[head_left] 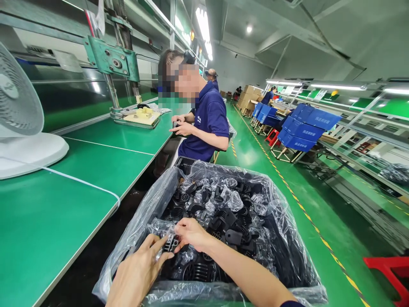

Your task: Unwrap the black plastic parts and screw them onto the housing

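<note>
Over the near left part of a plastic-lined bin point(300, 260), both hands meet at a black plastic part with white lettering point(171, 243), in or against clear film. My left hand point(139, 266) pinches its left and lower side between thumb and fingers. From the right, my right hand point(191, 234) grips its edge, fingertips closed. Clear plastic film point(158, 226) bunches up around the piece. Beneath lie many black plastic parts point(234, 234), some bare and some wrapped in clear film. The fingers hide part of the held piece.
Left of the bin runs a green workbench point(86, 209) with a white fan point(19, 106), a cable point(79, 181) and a green press point(111, 62). A co-worker point(207, 115) sits just beyond the bin. A red stool point(388, 266) and stacked blue crates point(300, 128) stand rightward.
</note>
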A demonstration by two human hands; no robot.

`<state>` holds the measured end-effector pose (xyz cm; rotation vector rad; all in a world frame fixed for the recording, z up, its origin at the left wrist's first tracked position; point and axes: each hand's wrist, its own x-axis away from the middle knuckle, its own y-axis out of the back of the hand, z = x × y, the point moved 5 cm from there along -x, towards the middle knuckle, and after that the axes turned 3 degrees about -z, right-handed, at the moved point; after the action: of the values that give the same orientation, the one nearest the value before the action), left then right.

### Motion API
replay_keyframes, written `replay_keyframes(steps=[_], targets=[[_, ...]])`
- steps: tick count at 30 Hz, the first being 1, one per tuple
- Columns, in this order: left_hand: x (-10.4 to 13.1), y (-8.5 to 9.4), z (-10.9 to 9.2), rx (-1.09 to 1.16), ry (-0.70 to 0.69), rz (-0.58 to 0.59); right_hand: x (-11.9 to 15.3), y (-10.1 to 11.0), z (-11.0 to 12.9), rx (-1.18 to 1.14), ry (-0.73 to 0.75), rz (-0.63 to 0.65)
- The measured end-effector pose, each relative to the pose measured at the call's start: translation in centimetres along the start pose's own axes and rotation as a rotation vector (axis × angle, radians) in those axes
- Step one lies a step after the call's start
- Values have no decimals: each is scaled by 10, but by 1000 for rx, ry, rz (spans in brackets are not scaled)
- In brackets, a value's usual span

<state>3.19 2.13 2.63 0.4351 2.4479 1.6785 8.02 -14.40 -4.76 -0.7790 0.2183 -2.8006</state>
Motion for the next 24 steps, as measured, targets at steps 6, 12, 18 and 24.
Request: replay_keyframes(steps=[6, 12, 18, 24], targets=[[4, 10, 12, 212, 110, -130, 4, 0, -1, 69, 29, 90], [7, 10, 11, 229, 151, -269, 11, -3, -4, 247, 100, 208], [16, 13, 22, 394, 163, -355, 14, -8, 0, 663, 216, 225], [44, 59, 14, 454, 499, -667, 27, -15, 8, 1256, 412, 207]])
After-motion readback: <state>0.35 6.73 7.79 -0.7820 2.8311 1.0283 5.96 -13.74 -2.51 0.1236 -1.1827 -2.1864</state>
